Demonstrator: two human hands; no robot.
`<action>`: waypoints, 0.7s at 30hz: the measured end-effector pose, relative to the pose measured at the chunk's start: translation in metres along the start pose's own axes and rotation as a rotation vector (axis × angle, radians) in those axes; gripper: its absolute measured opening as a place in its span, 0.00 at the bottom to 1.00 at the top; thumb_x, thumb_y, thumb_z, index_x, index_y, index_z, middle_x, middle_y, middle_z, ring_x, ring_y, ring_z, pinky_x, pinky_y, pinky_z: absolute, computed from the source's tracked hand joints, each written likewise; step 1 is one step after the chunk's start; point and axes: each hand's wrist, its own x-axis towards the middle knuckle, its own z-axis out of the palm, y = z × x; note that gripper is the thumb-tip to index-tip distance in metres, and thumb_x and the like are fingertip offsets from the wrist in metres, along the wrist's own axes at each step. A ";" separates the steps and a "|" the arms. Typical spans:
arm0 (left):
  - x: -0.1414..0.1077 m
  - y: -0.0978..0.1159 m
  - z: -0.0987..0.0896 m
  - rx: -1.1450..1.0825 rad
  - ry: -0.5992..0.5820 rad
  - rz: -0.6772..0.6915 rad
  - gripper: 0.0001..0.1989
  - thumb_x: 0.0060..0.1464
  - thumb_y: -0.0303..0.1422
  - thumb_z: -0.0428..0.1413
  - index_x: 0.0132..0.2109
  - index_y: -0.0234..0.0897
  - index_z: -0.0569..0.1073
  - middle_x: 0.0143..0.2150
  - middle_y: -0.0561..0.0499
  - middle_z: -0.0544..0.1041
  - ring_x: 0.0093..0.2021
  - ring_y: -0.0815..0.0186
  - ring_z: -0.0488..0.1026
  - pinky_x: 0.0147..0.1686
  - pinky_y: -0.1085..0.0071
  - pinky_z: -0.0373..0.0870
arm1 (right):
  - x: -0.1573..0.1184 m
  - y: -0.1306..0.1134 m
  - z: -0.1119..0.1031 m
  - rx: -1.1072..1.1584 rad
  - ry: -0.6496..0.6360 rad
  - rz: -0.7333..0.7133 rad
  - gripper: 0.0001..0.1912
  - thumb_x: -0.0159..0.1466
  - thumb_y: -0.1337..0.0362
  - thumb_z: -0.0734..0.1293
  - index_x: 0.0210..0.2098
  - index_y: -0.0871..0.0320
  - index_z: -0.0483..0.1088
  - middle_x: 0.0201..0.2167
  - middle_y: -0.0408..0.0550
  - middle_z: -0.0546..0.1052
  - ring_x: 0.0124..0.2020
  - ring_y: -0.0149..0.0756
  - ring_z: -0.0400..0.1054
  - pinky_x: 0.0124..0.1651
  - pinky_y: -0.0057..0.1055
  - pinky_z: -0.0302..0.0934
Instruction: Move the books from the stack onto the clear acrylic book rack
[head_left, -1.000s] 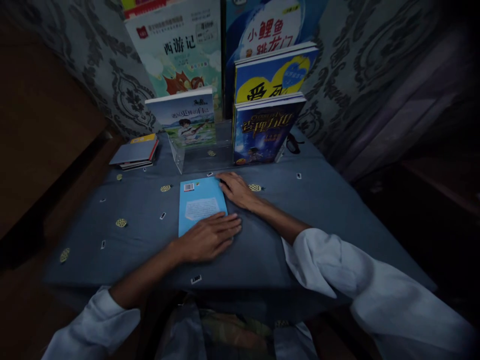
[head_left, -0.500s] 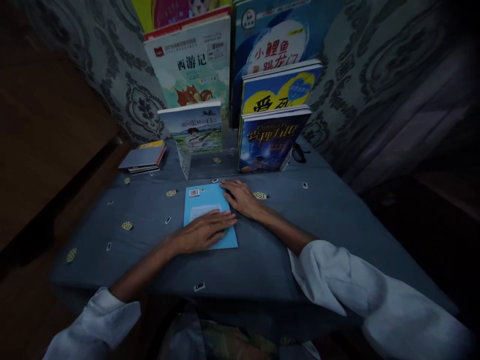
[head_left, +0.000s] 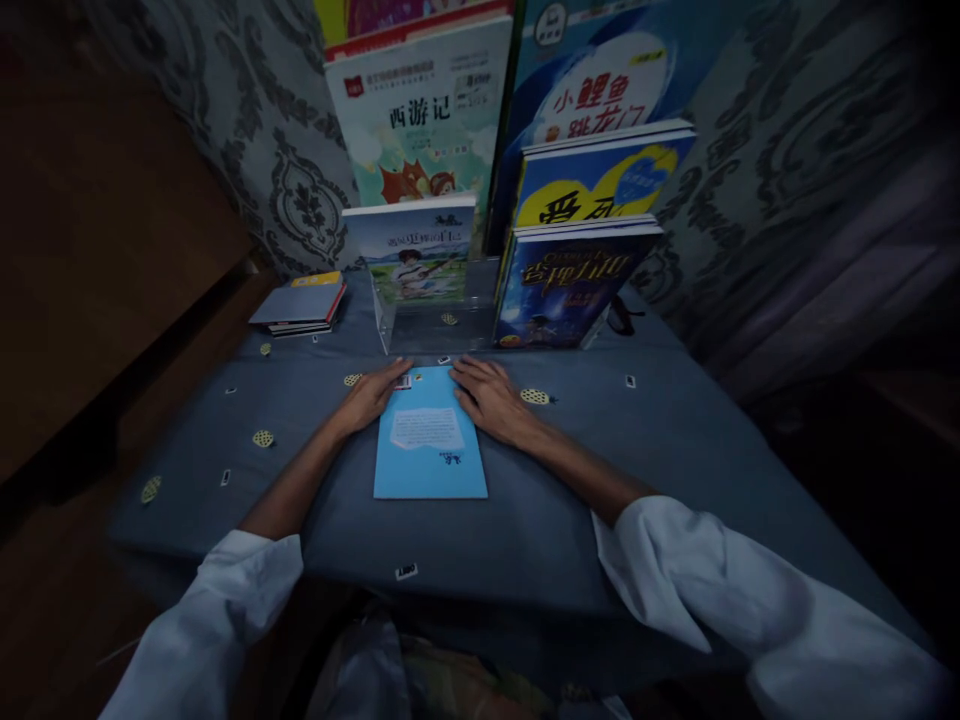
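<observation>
Blue book (head_left: 431,478) is lying flat on the bench (head_left: 570,545), printed back facing up, just in front of the clear stand (head_left: 420,330). The left hand (head_left: 367,398) is resting at its far left corner, the right hand (head_left: 491,402) at the far right one. Grip's looking wide and loose on both, fingers pretty straight. Seems like they're steadying it, imo; any lift from here would be needing fingertips under an edge.

The white-and-green book (head_left: 427,120) reads "西游记"; the blue book behind (head_left: 592,90), "小鲤鱼跳龙门".
</observation>
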 end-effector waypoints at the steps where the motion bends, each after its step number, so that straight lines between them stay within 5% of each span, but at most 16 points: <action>1: 0.000 -0.001 0.000 -0.024 0.002 -0.003 0.29 0.69 0.45 0.41 0.68 0.36 0.65 0.69 0.44 0.64 0.70 0.55 0.60 0.69 0.55 0.56 | 0.001 -0.004 0.000 -0.008 -0.020 -0.016 0.23 0.71 0.63 0.57 0.61 0.63 0.68 0.64 0.60 0.70 0.69 0.50 0.56 0.68 0.56 0.49; 11: 0.000 -0.011 0.001 -0.185 0.028 0.047 0.28 0.68 0.43 0.43 0.68 0.35 0.62 0.65 0.41 0.70 0.66 0.56 0.66 0.66 0.56 0.60 | 0.020 -0.074 0.024 0.086 -0.218 -0.279 0.25 0.71 0.62 0.58 0.65 0.66 0.63 0.67 0.62 0.64 0.71 0.48 0.53 0.71 0.52 0.49; 21: 0.000 -0.010 0.002 -0.094 0.048 0.069 0.25 0.67 0.40 0.44 0.66 0.34 0.66 0.65 0.42 0.71 0.64 0.57 0.68 0.65 0.58 0.63 | -0.037 -0.122 0.015 0.203 -0.354 -0.493 0.23 0.73 0.64 0.57 0.65 0.68 0.62 0.68 0.59 0.64 0.72 0.42 0.51 0.73 0.43 0.48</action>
